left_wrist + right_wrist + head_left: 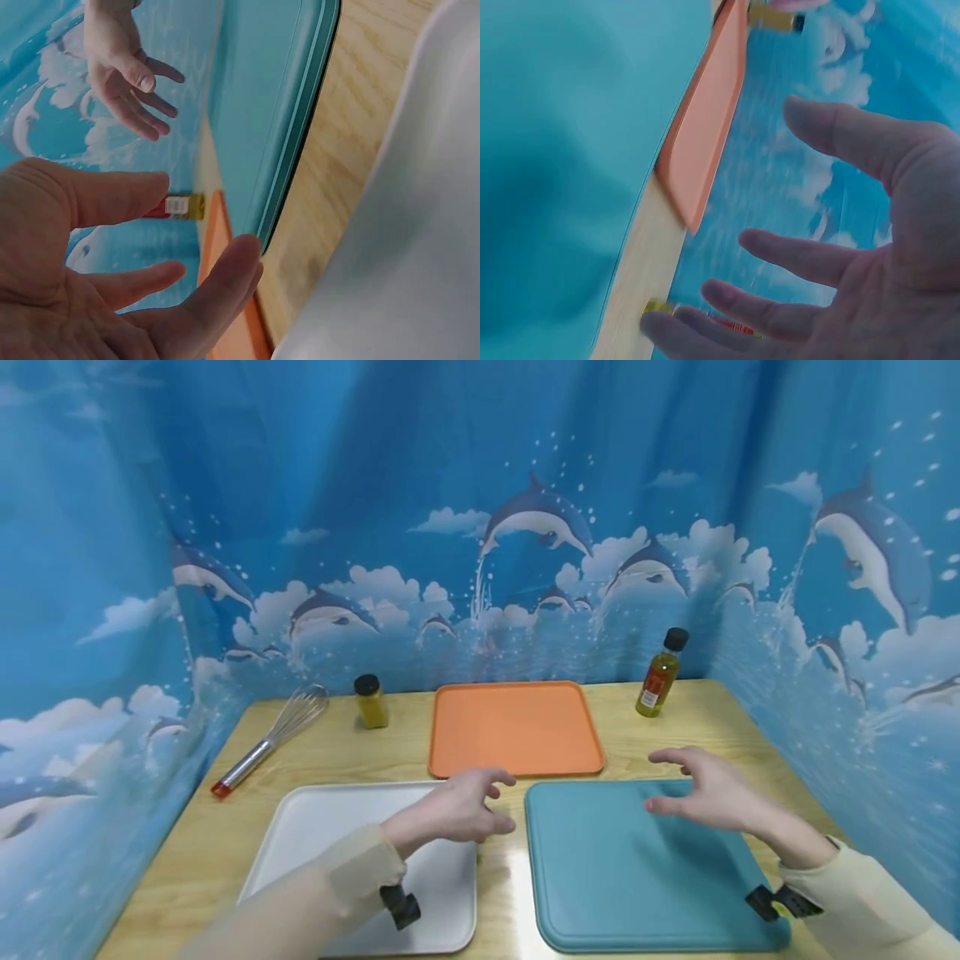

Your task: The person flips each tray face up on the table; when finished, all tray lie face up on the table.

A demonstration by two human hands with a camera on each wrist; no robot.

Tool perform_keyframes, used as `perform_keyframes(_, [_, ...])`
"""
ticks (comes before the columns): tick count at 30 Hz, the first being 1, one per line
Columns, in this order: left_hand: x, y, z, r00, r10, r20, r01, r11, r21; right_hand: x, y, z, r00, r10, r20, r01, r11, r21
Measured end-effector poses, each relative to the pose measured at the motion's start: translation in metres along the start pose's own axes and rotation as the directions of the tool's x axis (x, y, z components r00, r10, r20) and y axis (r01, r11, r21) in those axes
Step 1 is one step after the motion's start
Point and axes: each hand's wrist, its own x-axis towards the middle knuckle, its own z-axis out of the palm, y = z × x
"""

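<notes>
My left hand (461, 806) hovers over the right edge of the white tray (337, 810), its fingers spread and nothing in its grasp. Above the teal tray (615, 877) is my right hand (705, 789), also holding nothing, thumb and fingers apart. In the right wrist view the fingers (802, 259) are loosely extended. The orange tray (517, 727) lies flat beyond both hands. A bottle of yellowish oil with a black cap (657, 681) stands behind the right hand. The wrist view of the left hand (135, 277) shows relaxed, parted fingers.
A whisk (270, 739) with a red-tipped handle lies at the table's left. Near it, at the back, stands a small yellow jar (371, 702) with a black lid. A blue dolphin-print curtain (450, 527) encloses the wooden table (187, 852) at the back and sides.
</notes>
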Motion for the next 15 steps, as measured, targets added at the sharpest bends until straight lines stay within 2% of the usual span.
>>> perform_keyframes(4, [0.009,0.007,0.011,1.0,0.024,-0.006,-0.024,0.999,0.041,-0.001,0.023,-0.006,0.998,0.064,0.029,-0.062,0.996,-0.067])
perform_keyframes(8, [0.014,0.012,0.02,1.0,0.02,-0.002,-0.02,0.996,0.088,-0.001,0.039,-0.007,0.988,0.139,0.069,-0.129,0.984,-0.125])
perform_keyframes(11, [0.016,0.014,0.026,1.0,0.013,0.005,-0.014,0.995,0.097,-0.003,0.049,-0.005,0.978,0.186,0.094,-0.171,0.973,-0.154])
perform_keyframes(15, [0.017,0.017,0.035,1.0,0.018,-0.022,-0.015,0.992,0.125,-0.003,0.056,0.0,0.966,0.226,0.123,-0.205,0.964,-0.167])
